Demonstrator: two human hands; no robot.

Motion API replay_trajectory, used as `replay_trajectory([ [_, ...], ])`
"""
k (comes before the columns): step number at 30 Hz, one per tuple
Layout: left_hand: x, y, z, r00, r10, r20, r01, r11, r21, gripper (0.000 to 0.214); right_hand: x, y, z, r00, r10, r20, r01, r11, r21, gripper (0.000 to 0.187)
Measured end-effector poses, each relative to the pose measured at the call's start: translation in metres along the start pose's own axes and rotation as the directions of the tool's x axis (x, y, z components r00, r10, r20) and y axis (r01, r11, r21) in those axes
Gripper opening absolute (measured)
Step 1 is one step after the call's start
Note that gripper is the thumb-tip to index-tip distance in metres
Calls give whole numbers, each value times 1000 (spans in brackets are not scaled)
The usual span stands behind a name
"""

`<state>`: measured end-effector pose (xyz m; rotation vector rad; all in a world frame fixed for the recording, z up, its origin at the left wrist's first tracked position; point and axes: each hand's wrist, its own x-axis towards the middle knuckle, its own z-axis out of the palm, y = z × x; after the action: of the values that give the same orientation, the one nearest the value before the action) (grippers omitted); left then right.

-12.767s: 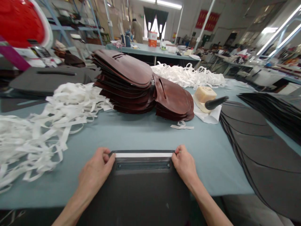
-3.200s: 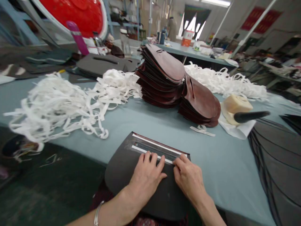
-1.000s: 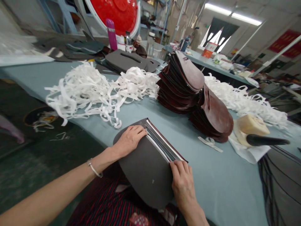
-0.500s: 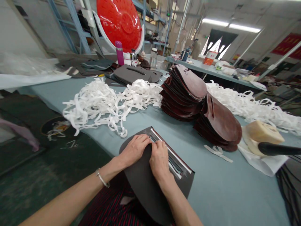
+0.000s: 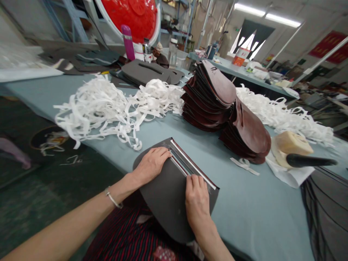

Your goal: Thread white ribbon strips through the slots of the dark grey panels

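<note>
The dark panel (image 5: 165,195) lies at lower centre of the frame, left hand (image 5: 153,162) and right hand (image 5: 197,197) touching it beside a white strip (image 5: 179,165); whether either grip is closed, I can't tell.

Matt grey panel (image 5: 165,203), glossy leather-like brown pieces (image 5: 252,128), smooth metal bracelet (image 5: 112,199).

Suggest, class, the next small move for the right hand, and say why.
Perhaps slide the right hand along the slot, away from the left hand, pressing lightly. Its fingertips meet the lower white strip partway along the grey panel, while the left hand rests at the slot's other end, where it could steady the panel.
</note>
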<state>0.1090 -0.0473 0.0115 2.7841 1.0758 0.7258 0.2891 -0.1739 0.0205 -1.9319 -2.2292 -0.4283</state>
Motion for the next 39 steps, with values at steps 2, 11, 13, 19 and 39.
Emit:
replay_trajectory([
  [2, -1, -2, 1, 1000, 6, 0, -6, 1000, -9, 26, -18, 10, -5, 1000, -9, -4, 9, 1000, -2, 29],
  [11, 0, 34, -5, 997, -46, 60, 46, 999, 10, 23, -43, 23, -17, 999, 45, -25, -44, 997, 67, 24],
  [13, -4, 68, -6, 994, 10, 106, -5, 999, -49, 24, -43, 22, -15, 997, 67, -32, -63, 993, 97, 23],
  [19, -14, 129, 3, 971, 130, 199, -96, 980, -173, 32, -51, 34, -2, 973, 208, -100, -155, 912, 381, 13],
  [39, -12, 125, 5, 970, 121, 210, -79, 977, -198, 30, -58, 38, -5, 928, 360, -92, -222, 736, 639, 18],
])
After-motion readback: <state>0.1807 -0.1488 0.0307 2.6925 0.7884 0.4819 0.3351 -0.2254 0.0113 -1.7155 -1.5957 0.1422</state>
